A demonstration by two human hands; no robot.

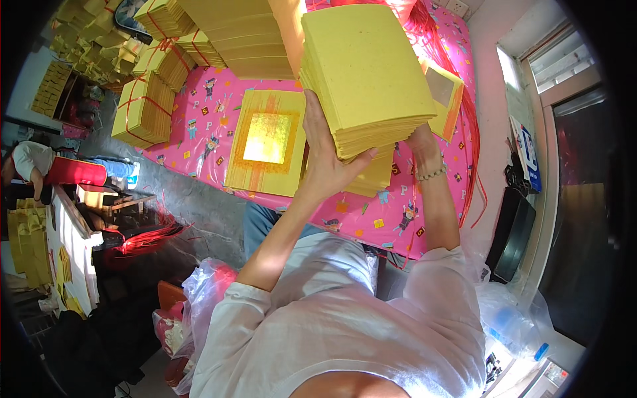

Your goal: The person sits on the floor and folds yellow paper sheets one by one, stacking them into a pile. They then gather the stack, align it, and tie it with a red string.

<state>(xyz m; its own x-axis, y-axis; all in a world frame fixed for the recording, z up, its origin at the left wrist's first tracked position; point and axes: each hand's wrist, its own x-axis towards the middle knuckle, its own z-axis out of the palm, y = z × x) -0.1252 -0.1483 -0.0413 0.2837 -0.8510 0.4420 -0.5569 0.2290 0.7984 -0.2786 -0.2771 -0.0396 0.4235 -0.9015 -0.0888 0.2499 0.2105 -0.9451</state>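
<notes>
A thick stack of yellow paper sheets (368, 69) is held up, tilted, over the pink table. My left hand (332, 156) grips its near left side, with the thumb along the lower edge and the fingers up the side. At the right lower corner, my right hand (423, 142) supports the stack; its fingers are mostly hidden behind the paper. Beneath, more yellow paper (371, 178) shows in part on the table. To the left lies a flat yellow stack (269, 142) with a shiny gold square on top. A sheet with an orange edge (446, 99) lies to the right.
A patterned pink cloth (206, 132) covers the table. Yellow bundles tied with red string (146, 109) stand at the left, and a tall yellow stack (242, 36) at the back. Red strings (470, 132) hang along the right edge. Another person (40, 162) is at far left.
</notes>
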